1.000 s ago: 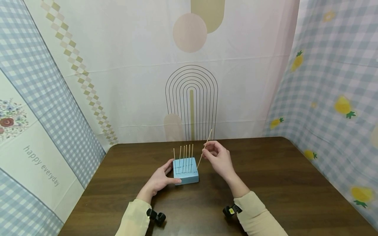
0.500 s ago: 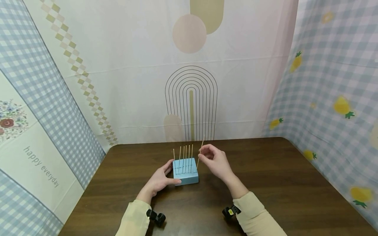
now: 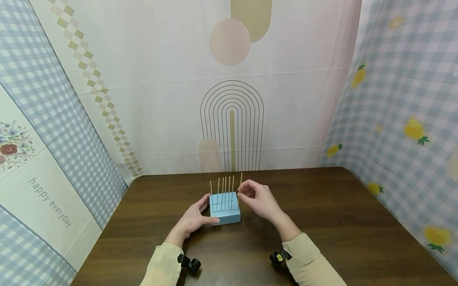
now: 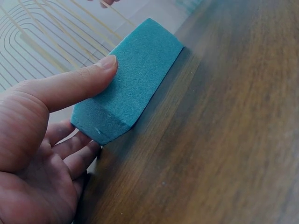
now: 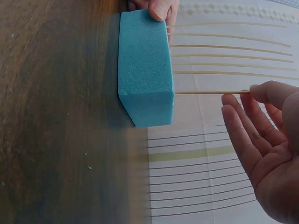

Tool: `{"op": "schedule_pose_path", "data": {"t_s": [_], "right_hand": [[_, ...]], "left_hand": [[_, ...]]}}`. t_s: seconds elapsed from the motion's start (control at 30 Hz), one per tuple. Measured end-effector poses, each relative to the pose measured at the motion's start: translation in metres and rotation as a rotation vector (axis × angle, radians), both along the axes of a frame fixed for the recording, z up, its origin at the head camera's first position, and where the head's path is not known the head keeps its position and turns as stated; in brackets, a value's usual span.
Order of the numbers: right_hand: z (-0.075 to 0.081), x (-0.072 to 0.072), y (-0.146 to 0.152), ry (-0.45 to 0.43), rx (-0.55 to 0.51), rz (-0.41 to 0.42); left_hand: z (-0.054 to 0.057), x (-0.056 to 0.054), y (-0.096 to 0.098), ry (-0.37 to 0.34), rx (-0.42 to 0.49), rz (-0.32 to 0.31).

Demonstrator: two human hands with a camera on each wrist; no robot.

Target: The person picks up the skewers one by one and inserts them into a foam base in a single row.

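Note:
A light blue foam block [image 3: 229, 219] rests on the table, with several thin wooden skewers [image 5: 231, 47] standing upright in its top. My left hand [image 3: 191, 217] grips the block's left end, thumb on the near side and fingers behind. At the opposite end, my right hand [image 3: 260, 200] pinches one more skewer [image 5: 201, 93] between thumb and fingertips. That skewer stands nearly upright, its lower end at the block's top near the right edge. Whether its tip is sunk into the foam cannot be told.
The brown wooden table [image 3: 322, 214] extends around both hands. Behind it hangs a white patterned cloth [image 3: 161, 119], with checked cloths at both sides. Small blue crumbs [image 5: 89, 167] lie on the tabletop near the block.
My right hand has moved left and slightly down along the skewer, bringing it from a rightward lean to nearly upright. The left hand and block have stayed in place.

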State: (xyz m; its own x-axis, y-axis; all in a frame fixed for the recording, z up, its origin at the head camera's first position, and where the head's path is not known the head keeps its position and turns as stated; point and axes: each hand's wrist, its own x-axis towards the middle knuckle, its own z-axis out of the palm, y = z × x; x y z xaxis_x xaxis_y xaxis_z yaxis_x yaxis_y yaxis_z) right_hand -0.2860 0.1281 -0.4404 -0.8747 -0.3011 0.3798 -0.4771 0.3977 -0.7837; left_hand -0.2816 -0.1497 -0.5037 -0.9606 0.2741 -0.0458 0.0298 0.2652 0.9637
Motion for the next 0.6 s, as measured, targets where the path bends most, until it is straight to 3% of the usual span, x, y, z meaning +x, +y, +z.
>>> {"op": "schedule_pose_path", "data": {"t_s": [0.23,0.6], "right_hand": [[-0.0095,-0.0002,-0.0021,-0.006,0.063,-0.003],[-0.0073,0.0025,-0.0055,-0.017,0.095,-0.044]], "left_hand": [[-0.0014,0.0024,-0.0006,-0.010,0.008,-0.002],[-0.0007,0.0017,-0.0003,0.007,0.008,0.001]]}}
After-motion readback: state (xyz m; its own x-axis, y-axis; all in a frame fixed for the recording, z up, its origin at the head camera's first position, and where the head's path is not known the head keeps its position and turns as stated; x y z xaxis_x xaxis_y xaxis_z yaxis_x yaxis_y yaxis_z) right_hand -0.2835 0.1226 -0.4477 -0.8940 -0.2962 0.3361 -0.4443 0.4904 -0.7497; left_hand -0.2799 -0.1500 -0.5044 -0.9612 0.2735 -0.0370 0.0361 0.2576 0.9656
